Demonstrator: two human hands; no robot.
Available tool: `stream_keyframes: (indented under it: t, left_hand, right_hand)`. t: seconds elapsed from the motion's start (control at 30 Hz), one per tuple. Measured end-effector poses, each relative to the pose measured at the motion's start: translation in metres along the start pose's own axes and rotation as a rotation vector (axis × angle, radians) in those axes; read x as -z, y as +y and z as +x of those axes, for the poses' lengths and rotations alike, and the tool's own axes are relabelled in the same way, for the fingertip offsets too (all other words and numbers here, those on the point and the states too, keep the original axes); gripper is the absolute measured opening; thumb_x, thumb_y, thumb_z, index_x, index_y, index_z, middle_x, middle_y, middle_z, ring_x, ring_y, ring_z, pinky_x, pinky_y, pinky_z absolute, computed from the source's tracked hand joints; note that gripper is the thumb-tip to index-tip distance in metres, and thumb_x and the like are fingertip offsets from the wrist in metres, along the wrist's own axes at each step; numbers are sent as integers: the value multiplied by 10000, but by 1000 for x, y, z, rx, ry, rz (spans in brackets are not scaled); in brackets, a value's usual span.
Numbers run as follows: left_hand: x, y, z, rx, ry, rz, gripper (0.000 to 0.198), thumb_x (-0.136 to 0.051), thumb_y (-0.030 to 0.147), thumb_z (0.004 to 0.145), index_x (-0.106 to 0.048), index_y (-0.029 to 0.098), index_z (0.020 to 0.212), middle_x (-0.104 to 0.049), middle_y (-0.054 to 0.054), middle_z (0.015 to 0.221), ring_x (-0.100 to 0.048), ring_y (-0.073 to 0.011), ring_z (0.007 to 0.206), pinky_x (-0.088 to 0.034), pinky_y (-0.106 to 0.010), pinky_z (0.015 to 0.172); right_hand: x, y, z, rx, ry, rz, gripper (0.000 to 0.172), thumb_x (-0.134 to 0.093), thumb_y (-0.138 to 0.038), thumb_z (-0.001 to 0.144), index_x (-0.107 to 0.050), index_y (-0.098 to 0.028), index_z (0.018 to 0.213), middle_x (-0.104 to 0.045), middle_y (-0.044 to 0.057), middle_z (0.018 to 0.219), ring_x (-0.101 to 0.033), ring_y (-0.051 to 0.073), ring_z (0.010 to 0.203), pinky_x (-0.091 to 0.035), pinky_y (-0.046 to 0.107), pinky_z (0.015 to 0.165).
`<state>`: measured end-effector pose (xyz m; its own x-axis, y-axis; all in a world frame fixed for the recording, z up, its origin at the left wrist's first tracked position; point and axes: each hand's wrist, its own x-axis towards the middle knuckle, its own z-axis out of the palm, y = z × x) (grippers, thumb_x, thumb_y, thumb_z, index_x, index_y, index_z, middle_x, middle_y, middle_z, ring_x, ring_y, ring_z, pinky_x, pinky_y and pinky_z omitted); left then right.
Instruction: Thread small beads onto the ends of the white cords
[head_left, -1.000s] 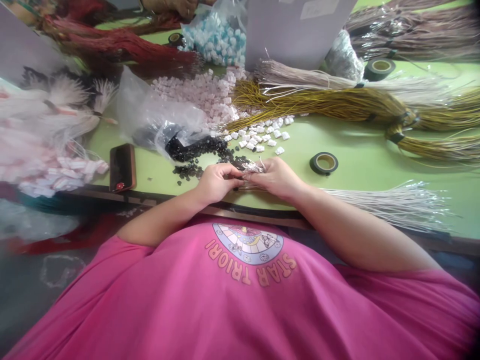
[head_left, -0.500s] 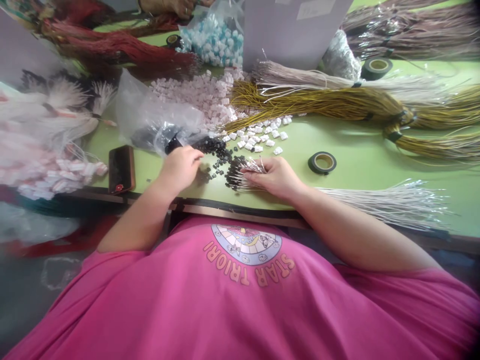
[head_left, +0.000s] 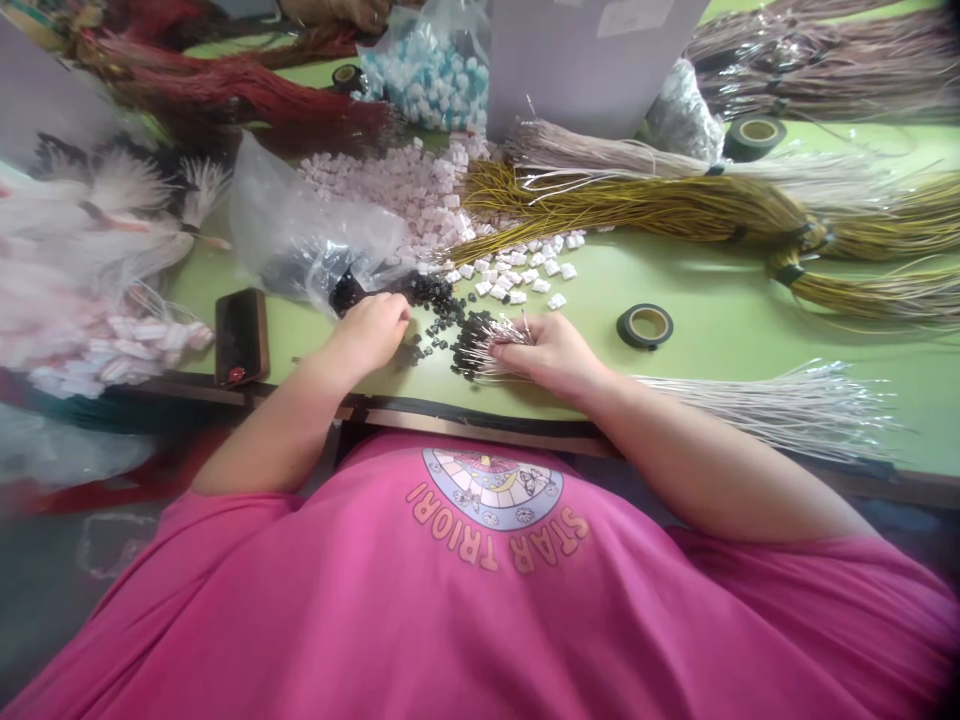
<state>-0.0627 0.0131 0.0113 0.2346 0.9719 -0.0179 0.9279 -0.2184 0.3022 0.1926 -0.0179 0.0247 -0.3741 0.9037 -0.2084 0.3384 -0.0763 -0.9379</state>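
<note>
My right hand (head_left: 561, 355) is closed around a bundle of thin white wires (head_left: 765, 402), which runs out to the right under my forearm. Small black connectors (head_left: 466, 350) cap many of the wire ends left of my fingers, and bare shiny tips show among them. To the left, my left hand (head_left: 375, 330) is closed with its fingers curled together beside a pile of loose black connectors (head_left: 439, 295). Whatever its fingertips pinch, if anything, is hidden. Behind that hand lies a clear plastic bag (head_left: 307, 225) with black pieces in it.
White connectors (head_left: 420, 185) are heaped beyond the black ones. Yellow wire bundles (head_left: 675, 205) cross the back right. A tape roll (head_left: 645, 326) lies right of my right hand, a phone (head_left: 241, 337) at the left edge. Another person's hand (head_left: 367, 14) shows at the top.
My left hand's fingers have curled in more, and the hand has shifted slightly to the right. My right hand keeps its hold on the wires, almost unmoved.
</note>
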Motion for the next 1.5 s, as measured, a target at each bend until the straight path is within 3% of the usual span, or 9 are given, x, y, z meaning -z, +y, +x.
stream_keyframes:
  t: [0.13, 0.27, 0.4, 0.57, 1.17, 1.5]
  left_hand:
    - [7, 13, -5, -51, 15, -29, 183, -456, 238, 830, -623, 163, 830, -633, -87, 894, -563, -207, 848, -438, -352, 810]
    - [15, 44, -22, -47, 13, -424, 191, -481, 306, 849, -619, 181, 894, -656, -30, 802, -593, -152, 753, -465, -296, 752]
    - [3, 68, -29, -16, -109, -809, 164, -566, 287, 804, -633, 173, 900, -679, -30, 843, -621, -132, 763, -496, -272, 745]
    - [-13, 71, -23, 56, -121, -976, 218, -697, 246, 690, -645, 154, 880, -691, -40, 879, -637, -139, 791, -521, -301, 775]
    - [-19, 75, -26, 117, 0, -900, 208, -695, 295, 694, -689, 176, 865, -717, -34, 824, -656, -147, 734, -535, -290, 730]
    - [-23, 80, -28, -86, 14, -686, 79, -649, 237, 743, -696, 191, 786, -683, -26, 748, -621, -143, 704, -486, -278, 671]
  right_hand:
    - [-1, 1, 0, -21, -3, 53, 211, -577, -294, 701, -667, -110, 750, -598, 23, 613, -496, 105, 551, -394, 253, 557]
    - [-2, 2, -1, -8, 5, 68, 223, -578, -314, 713, -667, -113, 750, -585, 15, 608, -477, 97, 538, -391, 255, 557]
    - [-1, 1, -1, 11, -9, 58, 225, -568, -317, 726, -663, -117, 766, -552, -3, 591, -444, 86, 526, -369, 244, 539]
    - [0, 0, -1, 12, -4, 19, 239, -561, -330, 733, -660, -113, 753, -515, -12, 571, -416, 80, 522, -344, 236, 519]
    - [-2, 1, 0, 26, -42, -19, 198, -554, -305, 730, -594, -129, 650, -447, -35, 529, -362, 65, 500, -294, 225, 484]
    - [-2, 2, 1, 39, -117, 30, 194, -576, -310, 718, -660, -136, 701, -615, 6, 656, -520, 111, 598, -398, 247, 575]
